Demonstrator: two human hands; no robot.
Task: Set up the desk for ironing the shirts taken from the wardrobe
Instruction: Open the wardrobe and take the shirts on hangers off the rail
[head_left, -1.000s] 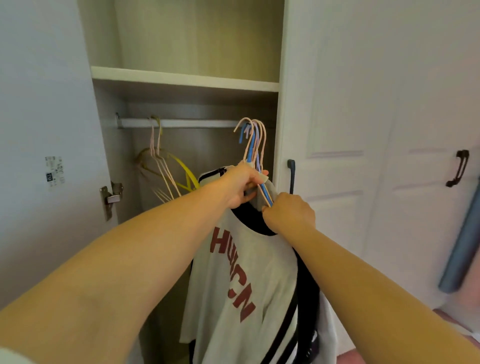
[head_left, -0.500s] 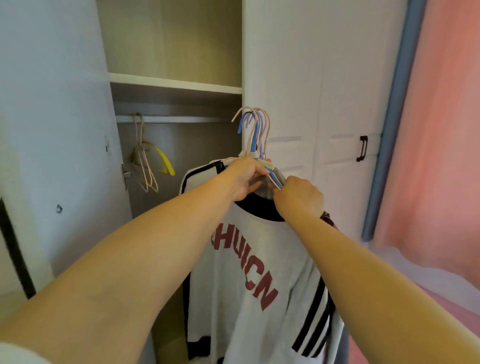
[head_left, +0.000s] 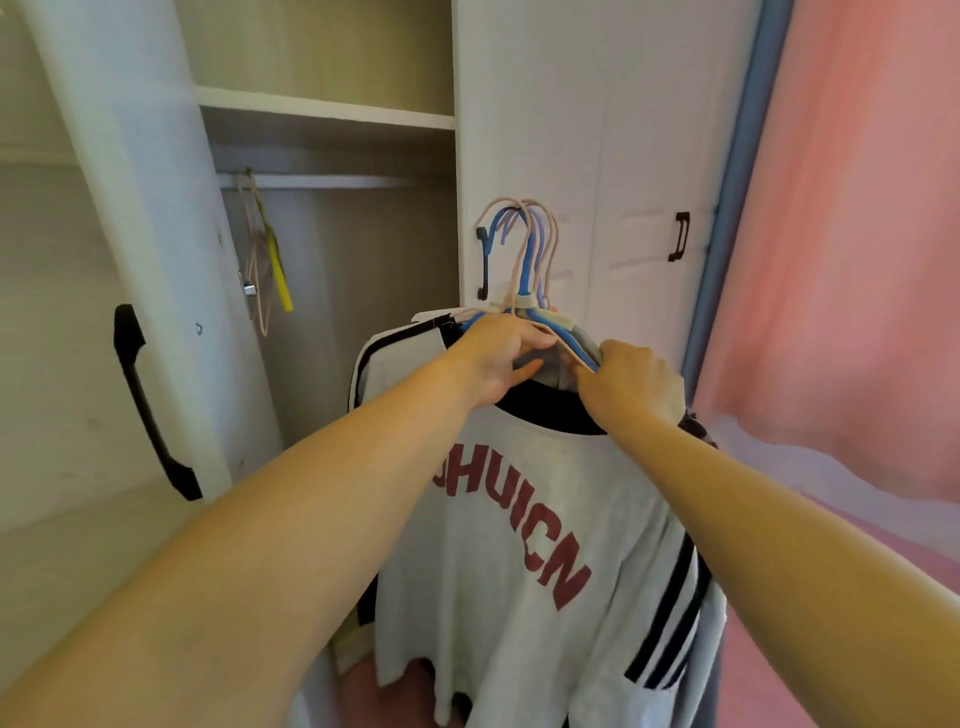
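In front of us our left hand (head_left: 498, 358) and right hand (head_left: 631, 384) stay clamped on the hangers (head_left: 524, 260), whose shirts (head_left: 519, 545) now hang clear of the wardrobe (head_left: 332, 111). Its rail (head_left: 322, 181) has slid left behind them, so we judge carrying to the desk comes next.

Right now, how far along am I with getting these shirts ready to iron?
Done: the shirts are off the wardrobe rail. In hand: your left hand and right hand grip the bunched hangers. Left: no desk is in view, so all the setup.
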